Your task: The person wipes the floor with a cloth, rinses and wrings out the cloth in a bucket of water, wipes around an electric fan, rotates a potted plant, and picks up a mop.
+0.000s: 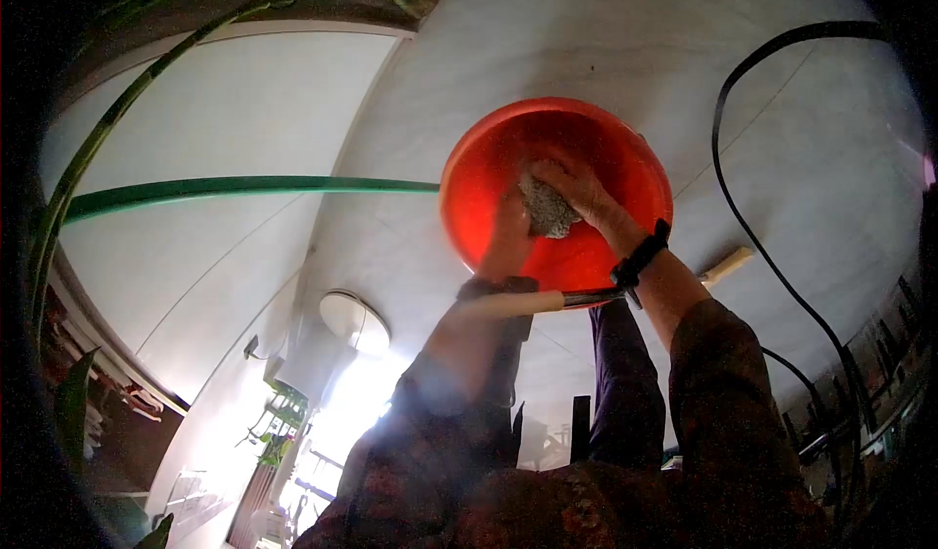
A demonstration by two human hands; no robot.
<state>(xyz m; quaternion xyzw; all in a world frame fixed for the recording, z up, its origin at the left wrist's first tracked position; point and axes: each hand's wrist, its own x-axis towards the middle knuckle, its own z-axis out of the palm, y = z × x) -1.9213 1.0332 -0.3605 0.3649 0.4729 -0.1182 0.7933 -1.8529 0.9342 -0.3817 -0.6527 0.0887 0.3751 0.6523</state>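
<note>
Inside a round red basin (pixel 576 119) a grey, rough-textured wad (pixel 549 209) is held between both hands. My left hand (pixel 511 212) presses on its left side, the fingers partly blurred. From the upper right, my right hand (pixel 575 186) wraps over the wad with bent fingers. Dark bands circle both wrists. Across the basin's near edge lies a tool with a pale wooden handle (pixel 513 303) and a dark middle part, below my hands.
A second pale handle (pixel 728 267) shows right of the basin. A green strip (pixel 254 186) runs from the left to the basin. A black cable (pixel 721 148) curves along the right. Leafy plants (pixel 283 417) and a round white lid-like object (pixel 355 322) are at the lower left.
</note>
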